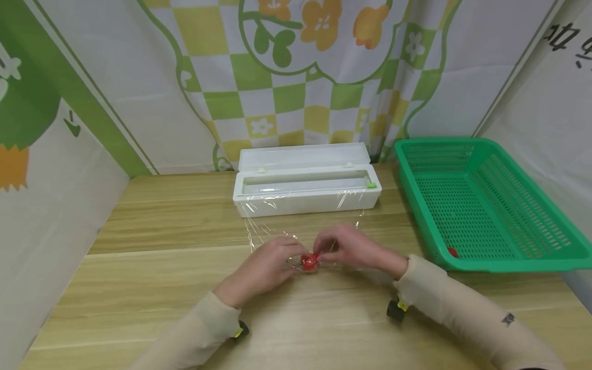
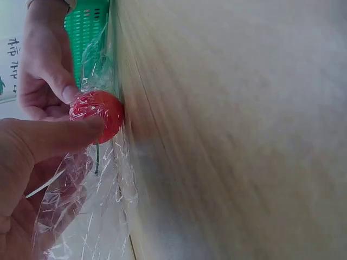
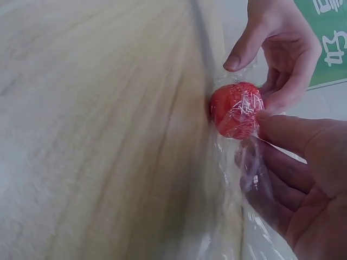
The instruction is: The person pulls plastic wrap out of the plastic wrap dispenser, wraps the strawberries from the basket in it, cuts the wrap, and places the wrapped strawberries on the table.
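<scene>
A small round red fruit (image 1: 309, 263) with a thin green stem sits at the wooden tabletop between my two hands, wrapped in clear cling film (image 2: 111, 184). My left hand (image 1: 268, 263) pinches the film beside the fruit; in the left wrist view its thumb overlaps the red fruit (image 2: 111, 108), with fingers behind the film. From the other side, my right hand (image 1: 349, 249) has thumb and forefinger on the film at the fruit's edge. The right wrist view shows the film tight and creased over the fruit (image 3: 236, 111), trailing off below it.
A white cling film box (image 1: 305, 205) stands behind the hands with its lid up, a roll inside and a green slider (image 1: 371, 185) at the right. On the right is a green basket (image 1: 413, 205) with a red piece (image 1: 452, 252) in it. A patterned curtain (image 1: 291, 97) hangs behind.
</scene>
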Demonstrator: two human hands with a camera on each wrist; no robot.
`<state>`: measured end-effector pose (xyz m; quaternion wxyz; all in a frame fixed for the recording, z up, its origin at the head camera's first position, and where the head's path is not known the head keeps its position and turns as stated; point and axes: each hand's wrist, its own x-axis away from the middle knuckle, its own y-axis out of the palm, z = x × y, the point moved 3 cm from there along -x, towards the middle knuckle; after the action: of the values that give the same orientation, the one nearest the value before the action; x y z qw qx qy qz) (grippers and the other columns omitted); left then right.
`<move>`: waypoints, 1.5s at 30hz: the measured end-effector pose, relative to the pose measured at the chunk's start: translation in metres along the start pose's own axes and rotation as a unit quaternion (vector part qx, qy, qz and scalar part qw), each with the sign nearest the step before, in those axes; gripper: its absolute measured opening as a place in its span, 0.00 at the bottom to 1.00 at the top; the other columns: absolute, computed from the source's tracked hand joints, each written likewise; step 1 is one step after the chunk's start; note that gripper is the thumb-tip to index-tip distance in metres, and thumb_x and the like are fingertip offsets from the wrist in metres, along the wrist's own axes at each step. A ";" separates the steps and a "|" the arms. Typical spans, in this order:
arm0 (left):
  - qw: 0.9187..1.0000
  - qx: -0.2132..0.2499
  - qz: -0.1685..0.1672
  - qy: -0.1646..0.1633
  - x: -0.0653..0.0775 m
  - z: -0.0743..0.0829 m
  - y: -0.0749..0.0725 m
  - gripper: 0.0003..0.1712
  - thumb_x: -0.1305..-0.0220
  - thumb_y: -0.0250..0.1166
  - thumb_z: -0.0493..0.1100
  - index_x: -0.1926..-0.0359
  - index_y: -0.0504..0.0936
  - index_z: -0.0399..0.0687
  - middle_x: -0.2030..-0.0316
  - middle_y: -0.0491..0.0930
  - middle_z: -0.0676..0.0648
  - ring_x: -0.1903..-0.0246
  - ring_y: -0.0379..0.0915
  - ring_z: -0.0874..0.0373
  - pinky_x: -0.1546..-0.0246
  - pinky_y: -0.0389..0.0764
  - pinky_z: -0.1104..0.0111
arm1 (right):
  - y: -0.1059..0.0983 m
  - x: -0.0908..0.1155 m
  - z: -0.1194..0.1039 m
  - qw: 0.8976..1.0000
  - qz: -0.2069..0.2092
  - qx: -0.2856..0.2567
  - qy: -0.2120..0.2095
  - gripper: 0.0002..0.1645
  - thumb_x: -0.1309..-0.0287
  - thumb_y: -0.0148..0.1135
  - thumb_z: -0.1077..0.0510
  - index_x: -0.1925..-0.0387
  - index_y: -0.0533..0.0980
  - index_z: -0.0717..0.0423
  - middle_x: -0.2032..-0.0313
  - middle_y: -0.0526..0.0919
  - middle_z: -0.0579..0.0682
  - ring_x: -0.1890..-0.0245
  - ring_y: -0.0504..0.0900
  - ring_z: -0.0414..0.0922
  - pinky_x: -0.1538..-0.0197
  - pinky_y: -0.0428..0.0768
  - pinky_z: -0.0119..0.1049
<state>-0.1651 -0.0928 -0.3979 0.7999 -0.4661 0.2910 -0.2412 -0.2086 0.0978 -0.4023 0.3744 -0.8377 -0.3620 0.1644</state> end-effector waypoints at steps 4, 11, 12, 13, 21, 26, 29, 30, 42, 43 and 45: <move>1.000 -0.002 -0.002 -0.009 -0.001 -0.002 0.000 0.20 0.48 0.74 0.33 0.52 0.86 0.52 0.56 0.86 0.53 0.53 0.82 0.59 0.47 0.83 0.63 | -0.003 0.001 -0.005 0.999 0.016 0.028 -0.025 0.07 0.45 0.71 0.58 0.63 0.85 0.46 0.64 0.89 0.41 0.65 0.85 0.34 0.57 0.85 0.30; 0.999 0.006 -0.012 -0.029 -0.002 -0.007 0.001 0.18 0.41 0.69 0.35 0.49 0.84 0.50 0.53 0.87 0.52 0.52 0.83 0.58 0.46 0.83 0.62 | -0.001 -0.001 -0.007 0.998 0.014 0.036 -0.042 0.14 0.51 0.76 0.57 0.60 0.84 0.47 0.62 0.89 0.41 0.63 0.85 0.37 0.56 0.85 0.32; 0.999 0.009 -0.013 -0.034 -0.002 -0.007 0.001 0.18 0.41 0.69 0.35 0.49 0.84 0.50 0.53 0.87 0.52 0.51 0.83 0.57 0.46 0.83 0.62 | 0.000 -0.001 -0.006 0.998 0.016 0.038 -0.040 0.15 0.52 0.77 0.57 0.60 0.84 0.47 0.61 0.89 0.40 0.62 0.85 0.38 0.56 0.85 0.32; 0.999 0.011 -0.015 -0.038 -0.002 -0.008 0.000 0.17 0.40 0.69 0.35 0.49 0.84 0.49 0.53 0.87 0.51 0.51 0.83 0.57 0.46 0.83 0.62 | 0.001 -0.002 -0.005 0.998 0.020 0.042 -0.039 0.16 0.53 0.77 0.57 0.60 0.84 0.47 0.61 0.89 0.40 0.62 0.85 0.38 0.56 0.85 0.31; 0.999 -0.006 -0.010 -0.039 -0.002 -0.008 -0.002 0.18 0.41 0.70 0.36 0.49 0.83 0.49 0.52 0.86 0.50 0.50 0.82 0.55 0.46 0.82 0.61 | 0.002 -0.006 0.002 0.998 0.035 0.042 -0.019 0.13 0.49 0.74 0.59 0.61 0.83 0.47 0.62 0.88 0.41 0.62 0.84 0.36 0.55 0.84 0.29; 1.000 -0.022 0.017 -0.009 -0.003 -0.006 -0.005 0.19 0.45 0.73 0.36 0.50 0.84 0.52 0.52 0.85 0.52 0.51 0.81 0.56 0.46 0.82 0.62 | 0.000 -0.009 0.008 0.999 0.035 0.024 0.009 0.15 0.50 0.74 0.60 0.60 0.80 0.49 0.62 0.88 0.44 0.61 0.85 0.37 0.55 0.84 0.27; 1.000 -0.016 0.021 0.011 -0.005 -0.005 -0.004 0.19 0.45 0.73 0.34 0.51 0.85 0.52 0.53 0.84 0.53 0.51 0.80 0.57 0.46 0.82 0.64 | 0.000 -0.010 0.010 0.999 0.034 0.010 0.015 0.14 0.50 0.74 0.62 0.61 0.79 0.50 0.62 0.88 0.45 0.62 0.85 0.37 0.55 0.84 0.26; 1.000 -0.012 0.020 0.016 -0.006 -0.005 -0.003 0.20 0.46 0.73 0.33 0.52 0.85 0.52 0.53 0.84 0.53 0.51 0.80 0.57 0.45 0.82 0.64 | 0.000 -0.010 0.010 0.999 0.033 0.007 0.016 0.14 0.50 0.74 0.62 0.61 0.79 0.49 0.62 0.88 0.45 0.62 0.85 0.37 0.56 0.84 0.26; 0.998 0.023 -0.008 -0.050 -0.008 -0.013 0.001 0.24 0.40 0.64 0.26 0.46 0.82 0.51 0.47 0.83 0.50 0.44 0.79 0.54 0.38 0.78 0.60 | -0.004 -0.008 0.005 0.996 0.056 0.071 -0.021 0.14 0.51 0.76 0.56 0.59 0.85 0.44 0.59 0.89 0.41 0.60 0.86 0.37 0.53 0.85 0.32; 0.998 0.028 -0.008 -0.055 -0.009 -0.014 0.002 0.23 0.40 0.63 0.27 0.46 0.82 0.50 0.47 0.84 0.50 0.44 0.79 0.53 0.38 0.78 0.59 | -0.004 -0.009 0.005 0.996 0.055 0.070 -0.023 0.15 0.51 0.76 0.56 0.58 0.85 0.44 0.59 0.89 0.41 0.60 0.86 0.38 0.54 0.85 0.32; 0.997 0.037 -0.010 -0.065 -0.011 -0.016 0.002 0.21 0.37 0.62 0.28 0.46 0.82 0.50 0.47 0.84 0.50 0.44 0.79 0.53 0.38 0.78 0.59 | -0.002 -0.010 0.006 0.996 0.052 0.067 -0.021 0.16 0.51 0.76 0.57 0.58 0.84 0.45 0.58 0.89 0.42 0.59 0.86 0.38 0.53 0.85 0.32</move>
<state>-0.1833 -0.0945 -0.4034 0.8314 -0.4540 0.2244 -0.2285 -0.2197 0.0950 -0.4044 0.4127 -0.8252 -0.3134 0.2247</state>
